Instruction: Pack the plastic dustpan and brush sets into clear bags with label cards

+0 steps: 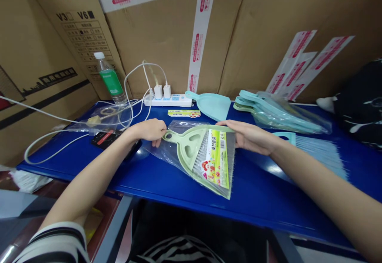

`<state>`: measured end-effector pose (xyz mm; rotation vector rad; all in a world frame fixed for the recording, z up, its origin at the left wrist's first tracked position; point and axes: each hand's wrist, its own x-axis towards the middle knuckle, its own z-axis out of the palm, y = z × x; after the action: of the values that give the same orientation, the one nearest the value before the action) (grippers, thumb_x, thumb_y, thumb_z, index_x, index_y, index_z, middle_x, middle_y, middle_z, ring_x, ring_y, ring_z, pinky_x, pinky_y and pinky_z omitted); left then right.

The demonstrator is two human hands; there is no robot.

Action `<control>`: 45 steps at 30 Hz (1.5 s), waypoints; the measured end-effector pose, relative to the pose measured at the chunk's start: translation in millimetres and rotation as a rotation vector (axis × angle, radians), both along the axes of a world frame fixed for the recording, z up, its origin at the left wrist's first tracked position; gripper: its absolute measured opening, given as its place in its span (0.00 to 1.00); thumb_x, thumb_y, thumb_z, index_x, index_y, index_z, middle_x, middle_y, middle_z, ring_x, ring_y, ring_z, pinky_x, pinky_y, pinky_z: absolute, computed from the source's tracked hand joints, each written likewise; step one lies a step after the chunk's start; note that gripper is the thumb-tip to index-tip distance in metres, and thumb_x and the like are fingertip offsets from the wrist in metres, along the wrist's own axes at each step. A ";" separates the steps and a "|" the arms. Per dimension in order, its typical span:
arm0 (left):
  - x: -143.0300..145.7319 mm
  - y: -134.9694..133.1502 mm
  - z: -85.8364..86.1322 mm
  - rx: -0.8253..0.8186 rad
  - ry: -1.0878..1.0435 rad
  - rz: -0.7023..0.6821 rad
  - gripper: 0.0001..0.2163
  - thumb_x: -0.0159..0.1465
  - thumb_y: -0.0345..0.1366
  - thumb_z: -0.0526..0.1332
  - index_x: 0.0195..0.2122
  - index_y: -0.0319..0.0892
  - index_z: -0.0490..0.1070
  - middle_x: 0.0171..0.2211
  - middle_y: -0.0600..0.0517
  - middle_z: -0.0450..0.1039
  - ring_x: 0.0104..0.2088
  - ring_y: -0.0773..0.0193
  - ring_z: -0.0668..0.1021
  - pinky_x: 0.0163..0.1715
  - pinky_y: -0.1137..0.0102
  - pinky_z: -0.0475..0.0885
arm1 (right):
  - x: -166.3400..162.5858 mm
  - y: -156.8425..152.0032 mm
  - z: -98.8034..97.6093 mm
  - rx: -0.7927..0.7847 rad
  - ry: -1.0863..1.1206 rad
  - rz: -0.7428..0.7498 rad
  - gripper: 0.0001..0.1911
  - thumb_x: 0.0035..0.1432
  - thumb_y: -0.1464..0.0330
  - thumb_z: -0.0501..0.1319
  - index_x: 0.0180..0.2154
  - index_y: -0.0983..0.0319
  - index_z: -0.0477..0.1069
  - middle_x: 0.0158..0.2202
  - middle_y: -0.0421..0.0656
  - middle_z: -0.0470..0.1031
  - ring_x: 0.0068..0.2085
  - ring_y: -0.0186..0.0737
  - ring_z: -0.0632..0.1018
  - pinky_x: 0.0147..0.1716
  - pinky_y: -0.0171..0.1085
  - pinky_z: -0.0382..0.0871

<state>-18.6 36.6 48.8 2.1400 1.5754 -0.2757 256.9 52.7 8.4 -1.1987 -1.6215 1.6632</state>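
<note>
A pale green dustpan-and-brush set (pixel 199 151) with a colourful label card lies in a clear plastic bag (pixel 167 151) on the blue table (pixel 256 195). My left hand (pixel 149 129) is closed in a pinch on the bag's open end, right by the green handle. My right hand (pixel 252 135) grips the far corner of the dustpan through the bag, fingers curled over its rim.
A loose light-blue dustpan (pixel 212 104) and a label strip (pixel 183 113) lie behind. Bagged blue sets (pixel 280 113) are stacked at right, a blue brush (pixel 316 149) beside them. A power strip (pixel 168 100), white cables, a water bottle (pixel 110 80), empty bags (pixel 101 121) and a phone (pixel 104 139) sit left. Cardboard boxes wall the back.
</note>
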 end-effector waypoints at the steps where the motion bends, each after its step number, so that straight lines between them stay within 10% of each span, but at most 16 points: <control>1: 0.2 0.0 0.6 -0.003 0.013 0.003 0.15 0.58 0.25 0.48 0.15 0.41 0.62 0.16 0.53 0.74 0.20 0.69 0.76 0.28 0.75 0.68 | -0.1 0.8 -0.5 0.001 0.035 0.006 0.12 0.64 0.64 0.48 0.35 0.56 0.69 0.35 0.47 0.79 0.37 0.43 0.80 0.34 0.42 0.74; 10: 1.9 -1.0 4.6 0.010 0.106 0.054 0.14 0.55 0.24 0.49 0.14 0.40 0.63 0.17 0.52 0.75 0.20 0.67 0.76 0.29 0.74 0.69 | -4.5 -0.2 -1.2 -0.056 0.060 0.046 0.19 0.62 0.71 0.50 0.54 0.58 0.66 0.48 0.48 0.77 0.47 0.41 0.78 0.49 0.40 0.72; 17: 3.2 -1.2 3.8 0.010 0.153 0.051 0.13 0.53 0.25 0.49 0.13 0.40 0.63 0.18 0.51 0.75 0.21 0.66 0.77 0.29 0.74 0.69 | 1.0 -2.8 -8.3 -0.155 0.174 0.133 0.58 0.54 0.72 0.65 0.66 0.52 0.19 0.59 0.48 0.68 0.55 0.44 0.73 0.50 0.41 0.73; 22: 1.0 0.9 3.2 0.020 0.153 0.047 0.11 0.50 0.25 0.49 0.14 0.41 0.63 0.18 0.51 0.76 0.22 0.67 0.77 0.29 0.75 0.68 | 0.6 -1.9 -11.6 -0.177 0.138 0.082 0.64 0.52 0.73 0.67 0.64 0.53 0.12 0.61 0.51 0.65 0.55 0.46 0.73 0.51 0.42 0.72; 33: 0.1 1.7 4.0 0.057 0.220 0.083 0.13 0.52 0.25 0.49 0.13 0.40 0.64 0.17 0.51 0.74 0.21 0.67 0.74 0.27 0.74 0.67 | -5.3 -3.5 -6.7 -0.086 0.113 -0.030 0.54 0.58 0.70 0.61 0.67 0.52 0.20 0.56 0.50 0.70 0.56 0.48 0.72 0.50 0.47 0.73; 45: 2.3 -0.5 6.2 0.053 0.231 0.102 0.14 0.53 0.26 0.49 0.12 0.41 0.63 0.17 0.51 0.74 0.20 0.66 0.75 0.27 0.74 0.68 | -11.6 -5.4 -13.8 -0.033 -0.008 0.021 0.26 0.46 0.69 0.69 0.49 0.59 0.74 0.54 0.48 0.71 0.48 0.45 0.76 0.42 0.40 0.77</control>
<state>-16.3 36.1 55.0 2.1211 1.8332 -0.4667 245.3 47.3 -5.4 -1.2095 -1.6223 1.7064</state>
